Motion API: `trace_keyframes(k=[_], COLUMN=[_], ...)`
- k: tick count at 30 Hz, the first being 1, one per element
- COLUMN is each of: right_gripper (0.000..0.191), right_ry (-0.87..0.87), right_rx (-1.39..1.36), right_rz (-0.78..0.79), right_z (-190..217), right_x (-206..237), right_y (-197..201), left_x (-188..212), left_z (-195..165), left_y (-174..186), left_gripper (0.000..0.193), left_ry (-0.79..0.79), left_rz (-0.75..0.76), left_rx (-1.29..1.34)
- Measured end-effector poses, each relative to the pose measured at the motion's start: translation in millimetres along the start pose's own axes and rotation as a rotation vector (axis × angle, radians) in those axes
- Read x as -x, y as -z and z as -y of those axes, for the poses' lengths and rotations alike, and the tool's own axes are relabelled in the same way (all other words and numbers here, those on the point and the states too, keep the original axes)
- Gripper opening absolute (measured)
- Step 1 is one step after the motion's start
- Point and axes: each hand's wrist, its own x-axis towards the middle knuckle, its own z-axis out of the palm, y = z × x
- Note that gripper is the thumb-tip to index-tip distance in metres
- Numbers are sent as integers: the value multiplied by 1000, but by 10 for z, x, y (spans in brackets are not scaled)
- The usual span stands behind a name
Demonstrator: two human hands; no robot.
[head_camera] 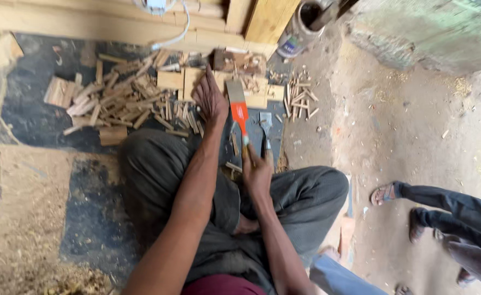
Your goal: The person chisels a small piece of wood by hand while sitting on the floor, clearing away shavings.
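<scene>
Nearest to me, my right hand (258,173) is clenched around the lower end of a wide chisel (238,112), whose orange handle rises away from my fist and ends in a broad steel blade pointing at the wood ahead. The right forearm comes up from my lap, wrist bent a little inward, above my crossed legs in grey trousers (306,196). Just right of the chisel a second, narrower chisel (266,127) lies on the dark floor, near but not touching my fist.

Farther out, my left hand (210,97) lies palm down, fingers spread and extended, pressing on a flat wooden block (192,80); it grips nothing. The left arm is stretched nearly straight. The chisel blade stands just beside that hand, to its right.

Left of the block a heap of split wood sticks (117,101) crowds the floor; a smaller scatter of sticks (300,97) lies to the right. Beyond them a timber beam (87,24) closes the far edge. Open dirt floor lies to the right, where another person's sandalled foot (385,193) rests well apart.
</scene>
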Motion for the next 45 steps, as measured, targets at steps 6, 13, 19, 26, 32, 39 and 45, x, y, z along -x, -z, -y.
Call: trace_keyframes(k=[6, 13, 19, 26, 32, 39, 45], right_gripper=[46, 63, 56, 58, 58, 58, 63], right_ry=[-273, -509, -207, -273, -301, -357, -442], right_rx=[-564, -400, -194, -179, -176, -218, -441], right_rz=[74, -16, -64, -10, 28, 69, 38], right_z=[-51, 39, 19, 39, 215, 200, 195], right_x=[-70, 354, 349, 379, 346, 358, 402], right_y=[14, 345, 241, 218, 282, 252, 304], left_x=[48, 15, 76, 123, 95, 114, 118], left_z=[-55, -60, -43, -105, -57, 1, 5], left_y=[111, 52, 4, 88, 16, -56, -6], left_gripper=[114, 38, 38, 37, 34, 27, 41], left_ry=[-43, -312, -462, -437, -417, -375, -314], left_rz=[29, 25, -39, 5, 16, 35, 68], left_rx=[19, 47, -127, -131, -110, -41, 23])
